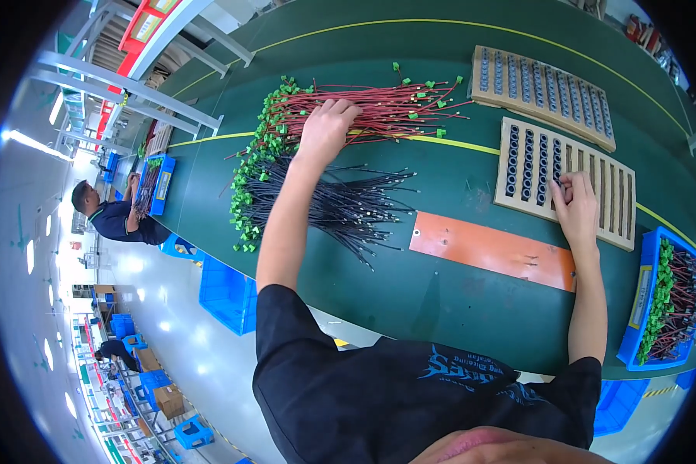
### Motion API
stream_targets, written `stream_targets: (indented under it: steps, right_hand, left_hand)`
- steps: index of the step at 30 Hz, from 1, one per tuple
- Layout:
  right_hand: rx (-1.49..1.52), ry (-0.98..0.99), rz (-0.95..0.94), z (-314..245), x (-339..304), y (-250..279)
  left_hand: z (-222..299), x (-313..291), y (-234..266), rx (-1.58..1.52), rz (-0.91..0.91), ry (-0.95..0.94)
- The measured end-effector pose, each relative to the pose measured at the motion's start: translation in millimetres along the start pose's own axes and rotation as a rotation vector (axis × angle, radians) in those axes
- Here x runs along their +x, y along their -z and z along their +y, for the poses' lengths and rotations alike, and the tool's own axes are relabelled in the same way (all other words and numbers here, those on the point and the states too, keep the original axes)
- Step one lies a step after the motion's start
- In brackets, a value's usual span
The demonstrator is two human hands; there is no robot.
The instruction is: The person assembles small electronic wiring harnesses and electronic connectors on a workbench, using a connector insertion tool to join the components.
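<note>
My left hand point(329, 130) reaches over a pile of red wires point(387, 104) with green connectors at their left ends. Its fingers are bent down among the wires, and the fingertips are partly hidden. Below that pile, black wires point(340, 201) with the same kind of green connectors lie spread out. My right hand point(578, 203) rests over a wooden slotted tray point(622, 209), thumb and forefinger drawn together at a black ring-shaped part point(557, 172) in the fourth row from the left. Black ring-shaped parts fill the left rows of this tray; the slots further right hold none.
Behind it lies a second wooden tray point(479, 94) of grey parts. An orange plate point(491, 249) lies nearer me. A blue bin point(634, 325) of green-ended wires stands at the right. At the far left, a person point(116, 216) works by another blue bin point(161, 185).
</note>
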State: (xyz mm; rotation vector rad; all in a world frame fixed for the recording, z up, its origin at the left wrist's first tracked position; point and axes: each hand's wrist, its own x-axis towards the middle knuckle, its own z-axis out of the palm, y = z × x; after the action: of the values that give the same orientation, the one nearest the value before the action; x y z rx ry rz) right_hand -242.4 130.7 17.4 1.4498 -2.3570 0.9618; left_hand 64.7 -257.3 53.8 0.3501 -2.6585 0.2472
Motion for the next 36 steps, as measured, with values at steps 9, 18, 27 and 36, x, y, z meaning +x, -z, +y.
stream_targets:
  steps: [9, 18, 27, 36]
  right_hand:
    - [0.022, -0.014, -0.006, -4, 3, 2]
    - [0.020, -0.026, -0.004, 2, 4, 1]
    - [0.007, -0.018, 0.007, 1, -1, 0]
    - [-0.016, -0.022, 0.000, 2, 2, -5]
  left_hand:
    - [-67, 25, 7, -0.410, -0.017, 0.117]
    - [-90, 17, 56, -0.945, -0.070, 0.658]
    - [-68, -12, 120, -0.739, -0.073, 0.454]
    - [-31, -53, 47, -0.308, -0.476, 0.076]
